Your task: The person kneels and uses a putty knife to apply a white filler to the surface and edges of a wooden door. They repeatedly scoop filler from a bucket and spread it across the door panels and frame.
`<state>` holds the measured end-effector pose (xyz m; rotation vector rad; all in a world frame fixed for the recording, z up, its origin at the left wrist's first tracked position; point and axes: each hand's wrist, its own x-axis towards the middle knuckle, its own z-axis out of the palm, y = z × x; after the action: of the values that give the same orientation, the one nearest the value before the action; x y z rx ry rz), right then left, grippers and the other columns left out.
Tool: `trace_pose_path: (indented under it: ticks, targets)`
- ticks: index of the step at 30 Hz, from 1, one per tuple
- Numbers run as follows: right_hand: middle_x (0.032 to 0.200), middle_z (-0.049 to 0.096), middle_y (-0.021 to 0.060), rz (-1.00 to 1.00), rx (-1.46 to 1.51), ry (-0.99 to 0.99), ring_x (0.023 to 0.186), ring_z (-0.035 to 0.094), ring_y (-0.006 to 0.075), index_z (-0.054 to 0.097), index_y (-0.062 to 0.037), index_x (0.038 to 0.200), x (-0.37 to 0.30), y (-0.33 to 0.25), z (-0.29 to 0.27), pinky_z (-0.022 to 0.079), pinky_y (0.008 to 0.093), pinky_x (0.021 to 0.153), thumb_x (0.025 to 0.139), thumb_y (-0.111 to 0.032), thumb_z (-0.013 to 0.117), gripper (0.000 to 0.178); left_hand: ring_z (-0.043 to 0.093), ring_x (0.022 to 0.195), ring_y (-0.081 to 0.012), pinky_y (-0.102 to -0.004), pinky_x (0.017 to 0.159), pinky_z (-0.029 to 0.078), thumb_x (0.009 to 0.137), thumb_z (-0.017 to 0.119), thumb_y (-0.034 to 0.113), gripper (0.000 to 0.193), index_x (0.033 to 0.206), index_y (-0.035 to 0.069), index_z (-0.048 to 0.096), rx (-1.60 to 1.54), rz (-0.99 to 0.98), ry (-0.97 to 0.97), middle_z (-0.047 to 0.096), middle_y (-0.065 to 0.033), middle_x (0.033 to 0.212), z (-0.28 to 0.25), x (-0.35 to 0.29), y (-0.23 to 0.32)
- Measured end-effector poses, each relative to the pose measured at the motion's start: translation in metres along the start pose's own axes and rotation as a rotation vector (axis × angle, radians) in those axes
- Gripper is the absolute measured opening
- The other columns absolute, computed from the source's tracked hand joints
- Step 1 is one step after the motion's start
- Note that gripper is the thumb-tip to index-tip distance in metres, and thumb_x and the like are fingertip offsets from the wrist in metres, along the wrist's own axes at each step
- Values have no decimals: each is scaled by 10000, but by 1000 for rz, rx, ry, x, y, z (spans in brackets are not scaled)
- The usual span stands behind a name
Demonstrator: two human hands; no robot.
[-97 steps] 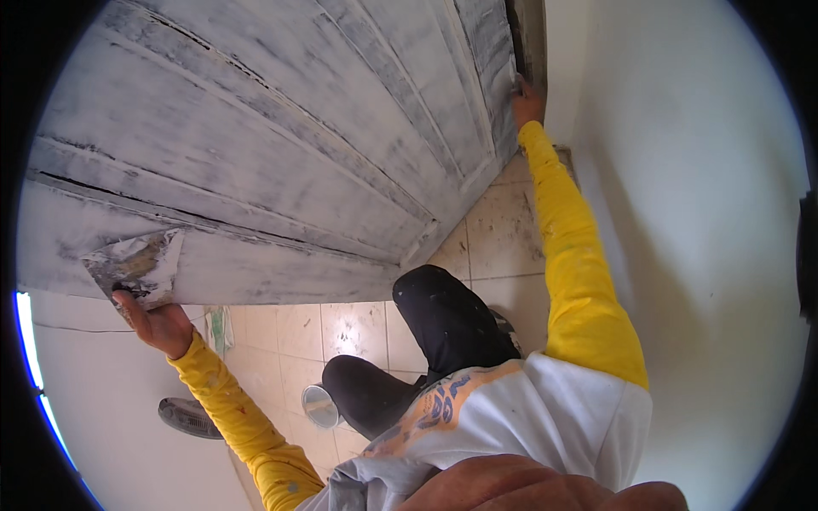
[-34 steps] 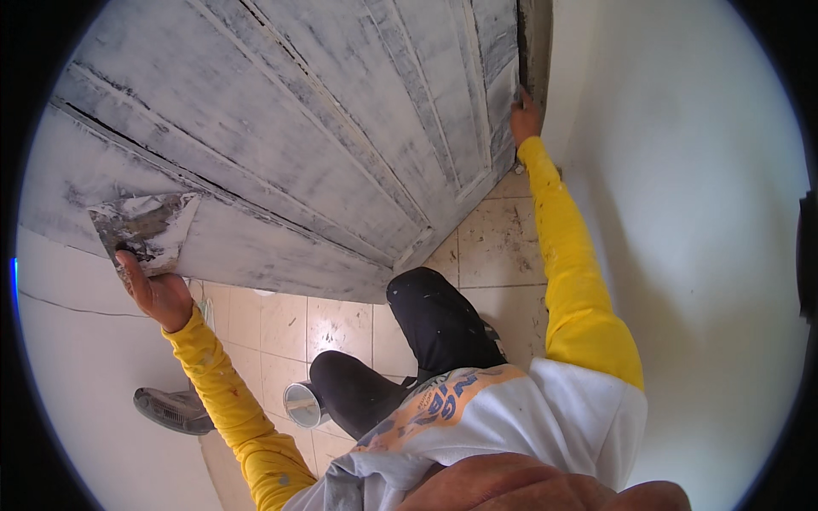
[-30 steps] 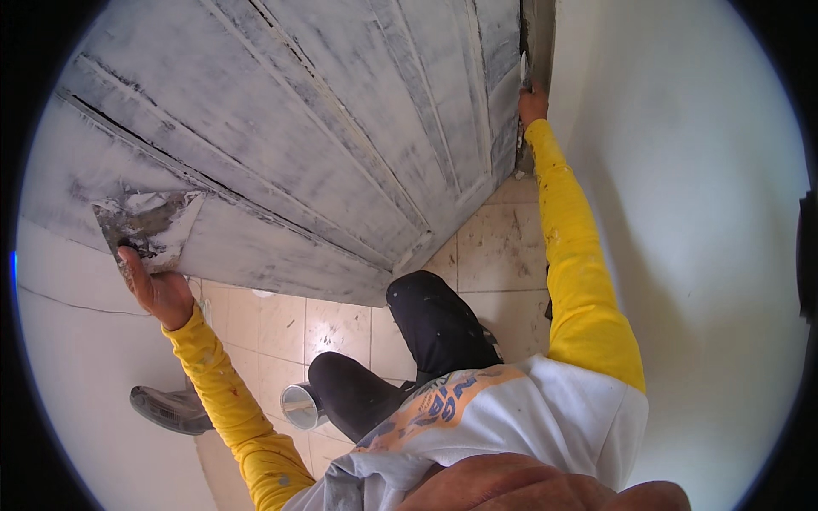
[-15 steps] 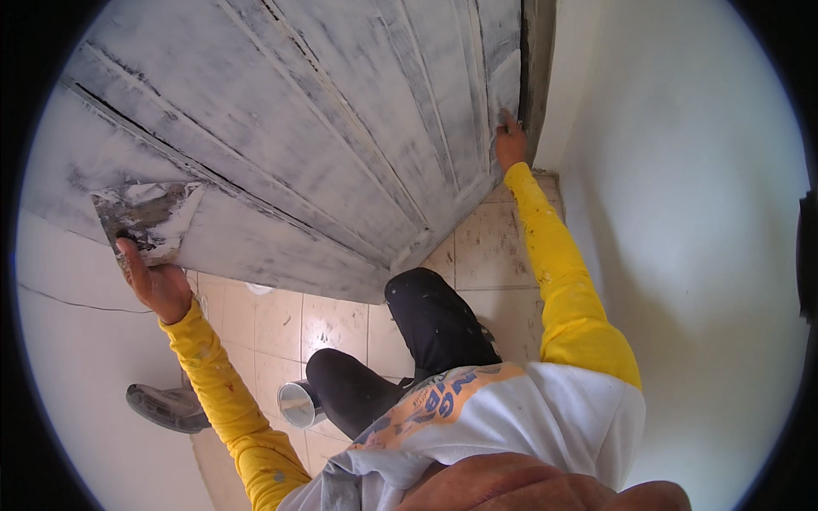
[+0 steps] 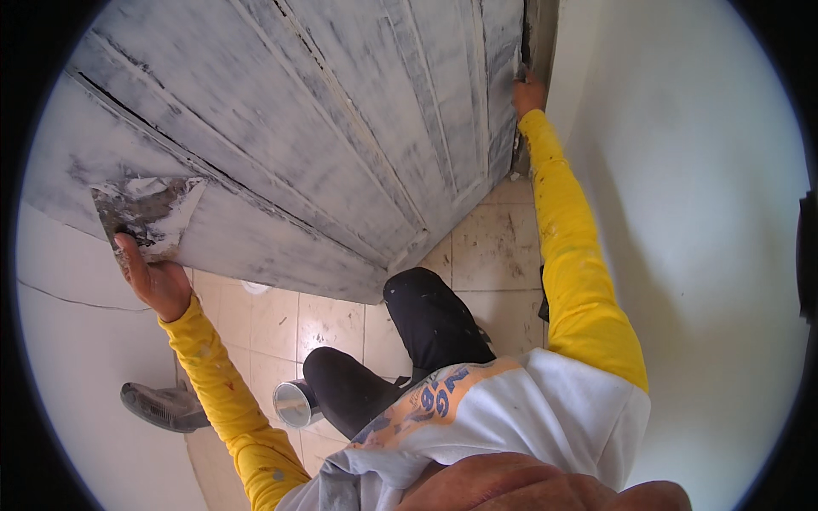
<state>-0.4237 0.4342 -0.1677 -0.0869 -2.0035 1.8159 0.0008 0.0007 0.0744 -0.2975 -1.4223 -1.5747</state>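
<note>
My left hand [image 5: 159,286] grips a flat metal putty plate [image 5: 181,203] smeared with white and grey putty, its thumb over the top face. The plate is held in front of the left part of a panelled door [image 5: 281,145] coated in patchy white filler. At the door's right edge, beside the dark frame [image 5: 543,43], my right hand [image 5: 529,95] has its fingers closed round what looks like a putty knife [image 5: 516,68]. Only a thin part of its blade shows, turned nearly edge-on, and the handle is hidden by the hand.
An open metal can [image 5: 295,404] stands on the tiled floor [image 5: 332,328] beside my left knee. A dark shoe-like object [image 5: 162,407] lies farther left. A thin cable [image 5: 81,301] runs along the left wall, and a white wall [image 5: 682,238] rises close on my right.
My right hand has moved farther up along the door's right edge, and the pale blade has turned from broad side to nearly edge-on. My left hand and the plate have hardly shifted.
</note>
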Motion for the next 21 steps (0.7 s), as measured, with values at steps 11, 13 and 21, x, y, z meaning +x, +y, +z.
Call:
trace_pose_path:
  ticks: [11, 13, 21]
  targets:
    - [1312, 483, 239, -23, 87, -42, 1218, 462, 349, 461, -15, 1322, -69, -16, -11, 351, 343, 1019, 858, -89, 468, 470, 498, 1160, -207, -363, 997, 381, 979, 446, 239, 392, 1267, -25, 483, 7, -11, -6, 520, -102, 1283, -3, 2, 4]
    - [1313, 481, 240, 64, 99, -13, 1222, 456, 359, 459, -15, 1323, -20, -3, -12, 349, 354, 1022, 851, -110, 472, 482, 504, 1153, -207, -361, 994, 385, 980, 446, 235, 388, 1265, -25, 484, -16, -5, -18, 525, -102, 1278, -2, 3, -1]
    - [1291, 489, 255, 19, 7, 2, 1214, 454, 385, 484, -57, 1315, 50, 9, -1, 359, 380, 1019, 816, -139, 492, 506, 496, 1159, -202, -361, 995, 383, 980, 445, 219, 385, 1273, -30, 474, -15, 32, -35, 521, -104, 1283, -8, 3, -5]
